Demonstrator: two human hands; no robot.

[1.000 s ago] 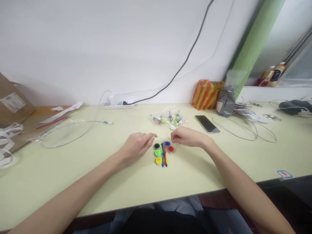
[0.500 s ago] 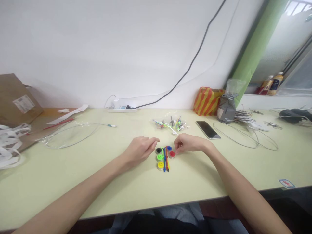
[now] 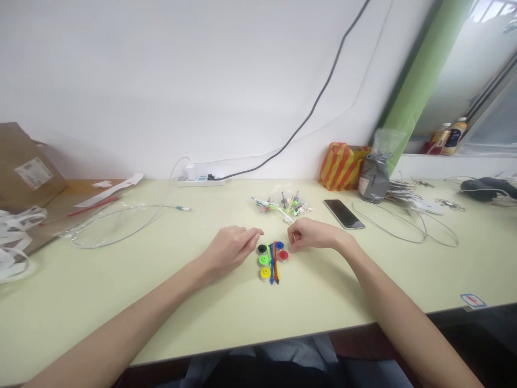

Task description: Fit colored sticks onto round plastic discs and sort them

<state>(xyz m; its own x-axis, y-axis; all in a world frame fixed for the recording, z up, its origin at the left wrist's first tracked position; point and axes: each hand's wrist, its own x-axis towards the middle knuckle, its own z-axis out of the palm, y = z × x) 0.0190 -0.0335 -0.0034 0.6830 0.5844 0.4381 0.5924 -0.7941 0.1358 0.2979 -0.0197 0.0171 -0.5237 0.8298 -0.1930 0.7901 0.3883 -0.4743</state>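
My left hand (image 3: pixel 233 249) rests on the table to the left of a small group of coloured parts. Its fingers are curled and close together, the index poking out a little, and no object shows in them. Right of the group, my right hand (image 3: pixel 310 235) is bent down with its fingers curled in, near the red disc (image 3: pixel 283 255); no object shows in it either. Beside the red one is a blue disc (image 3: pixel 279 246). On the left stand a black disc (image 3: pixel 262 249), a green disc (image 3: pixel 264 260) and a yellow disc (image 3: pixel 265 272). Between them lie several thin coloured arrow-shaped pointers (image 3: pixel 274 265).
Behind the hands is a clear bag of mixed plastic parts (image 3: pixel 283 203). A phone (image 3: pixel 343 214) and a looped cable (image 3: pixel 404 237) lie to the right, near a striped bag (image 3: pixel 341 167). A power strip (image 3: pixel 202 182) sits by the wall; a cardboard box (image 3: pixel 28 161) stands far left.
The whole view has shifted slightly, with everything a few pixels further left. Hands and parts keep their places relative to each other.
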